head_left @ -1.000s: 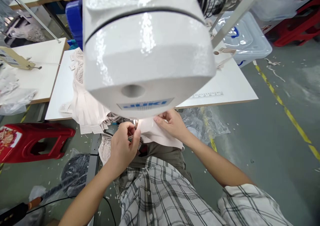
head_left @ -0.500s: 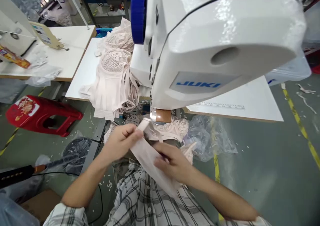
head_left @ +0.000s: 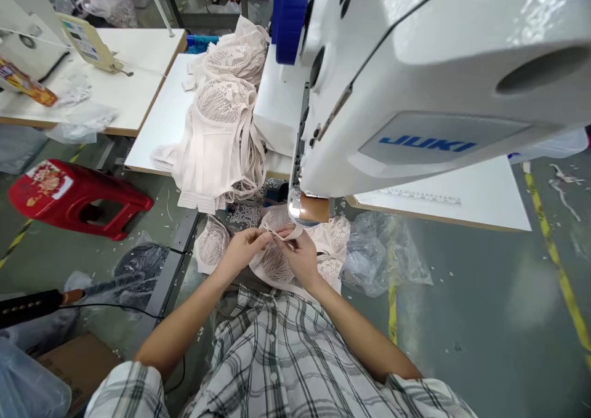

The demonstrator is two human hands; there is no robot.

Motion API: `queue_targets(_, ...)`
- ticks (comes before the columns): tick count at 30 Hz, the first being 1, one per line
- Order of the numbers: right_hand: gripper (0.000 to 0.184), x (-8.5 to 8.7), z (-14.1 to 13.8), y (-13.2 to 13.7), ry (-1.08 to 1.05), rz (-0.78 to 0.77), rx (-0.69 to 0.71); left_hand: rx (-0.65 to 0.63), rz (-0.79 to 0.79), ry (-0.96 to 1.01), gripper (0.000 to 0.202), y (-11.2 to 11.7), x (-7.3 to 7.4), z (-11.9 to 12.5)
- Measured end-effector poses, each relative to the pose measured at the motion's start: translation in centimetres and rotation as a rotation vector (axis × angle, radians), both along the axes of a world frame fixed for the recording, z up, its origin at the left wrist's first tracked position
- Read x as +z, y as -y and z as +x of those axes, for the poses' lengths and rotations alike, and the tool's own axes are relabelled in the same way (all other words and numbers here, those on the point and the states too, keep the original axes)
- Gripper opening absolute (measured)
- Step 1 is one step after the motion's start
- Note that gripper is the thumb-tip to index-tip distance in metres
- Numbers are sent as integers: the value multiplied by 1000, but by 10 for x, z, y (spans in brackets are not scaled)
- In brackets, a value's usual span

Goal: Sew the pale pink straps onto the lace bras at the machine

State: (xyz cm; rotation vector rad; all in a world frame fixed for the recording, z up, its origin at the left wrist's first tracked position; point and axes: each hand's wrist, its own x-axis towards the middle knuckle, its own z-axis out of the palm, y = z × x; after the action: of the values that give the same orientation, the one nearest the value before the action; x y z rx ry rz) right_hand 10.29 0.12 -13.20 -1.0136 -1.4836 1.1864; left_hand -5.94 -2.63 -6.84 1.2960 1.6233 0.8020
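Note:
My left hand [head_left: 244, 250] and my right hand [head_left: 298, 255] meet just below the front end of a white Juki sewing machine [head_left: 415, 92]. Both pinch a thin pale pink strap [head_left: 286, 234] of a lace bra [head_left: 277, 264] that lies in my lap. The strap runs between the two sets of fingertips, close under the machine's brown needle area [head_left: 314, 207]. More of the pink lace garment [head_left: 335, 239] spreads to the right of my right hand.
A pile of pink lace bras [head_left: 221, 141] hangs over the white table [head_left: 159, 128] at the left. A red plastic stool [head_left: 69, 196] stands on the floor to the left, clear plastic sheeting [head_left: 383, 258] to the right. Another white table [head_left: 484, 196] lies behind the machine.
The view has swung left and the machine now fills the upper right. The broad pink band I held is down; both hands have come together on a thin strap.

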Motion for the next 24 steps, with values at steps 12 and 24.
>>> queue_targets(12, 36, 22, 40, -1, 423, 255, 48, -17, 123, 16, 31, 4, 12, 30)
queue_targets(24, 18, 9, 39, -9, 397, 545, -23, -28, 81, -164, 35, -13, 10, 43)
